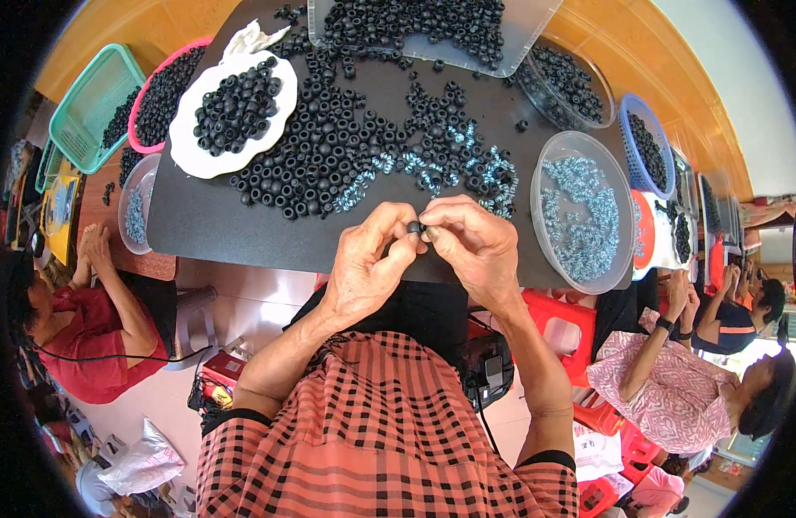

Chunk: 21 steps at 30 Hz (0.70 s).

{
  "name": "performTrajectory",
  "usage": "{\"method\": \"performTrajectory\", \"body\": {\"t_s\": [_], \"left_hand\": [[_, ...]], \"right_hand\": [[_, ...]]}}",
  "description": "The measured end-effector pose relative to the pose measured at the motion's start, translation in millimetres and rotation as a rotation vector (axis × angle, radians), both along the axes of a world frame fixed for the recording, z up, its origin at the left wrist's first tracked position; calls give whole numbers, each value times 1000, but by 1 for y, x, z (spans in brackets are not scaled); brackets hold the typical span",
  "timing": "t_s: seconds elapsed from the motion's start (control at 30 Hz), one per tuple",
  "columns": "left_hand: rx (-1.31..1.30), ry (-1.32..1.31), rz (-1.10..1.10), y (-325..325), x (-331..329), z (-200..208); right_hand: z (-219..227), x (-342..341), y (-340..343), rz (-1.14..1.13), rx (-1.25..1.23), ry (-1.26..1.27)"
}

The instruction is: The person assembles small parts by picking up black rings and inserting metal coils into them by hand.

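My left hand (370, 256) and my right hand (474, 248) meet over the table's near edge. Thumb and forefinger of the left are closed on a small round black part (414, 227). The right fingertips pinch against its other side; whether they hold a second small piece is hidden. Just beyond my hands spreads a pile of black ring-like parts (307, 164), many with a hole in the middle. Small light-blue pieces that look like coils (428, 173) lie in a loose line along the pile's near side.
A white plate (186, 155) of black parts stands left of the pile. A clear round tub (546, 229) of light-blue pieces sits at right, a clear bin (536, 22) at the far side. A red stool (560, 332) is below. People work at both sides.
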<state>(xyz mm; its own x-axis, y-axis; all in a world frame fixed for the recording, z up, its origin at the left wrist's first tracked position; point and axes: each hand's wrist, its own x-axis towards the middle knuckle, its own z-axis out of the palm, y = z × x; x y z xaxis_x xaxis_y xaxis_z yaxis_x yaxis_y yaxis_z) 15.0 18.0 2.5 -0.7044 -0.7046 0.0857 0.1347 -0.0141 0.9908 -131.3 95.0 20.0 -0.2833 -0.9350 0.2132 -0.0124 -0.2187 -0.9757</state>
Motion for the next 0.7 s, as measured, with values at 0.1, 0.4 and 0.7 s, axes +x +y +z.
{"method": "performTrajectory", "body": {"t_s": [0.1,0.4,0.7], "left_hand": [[-7,57,18,1,-1,-1],[-8,70,-3,1,-1,0],[-133,-19,27,-1,-1,1]], "right_hand": [[1,2,0,-36,12,79],[-5,4,2,-65,-26,50],[-3,0,1,-25,-32,93]]}}
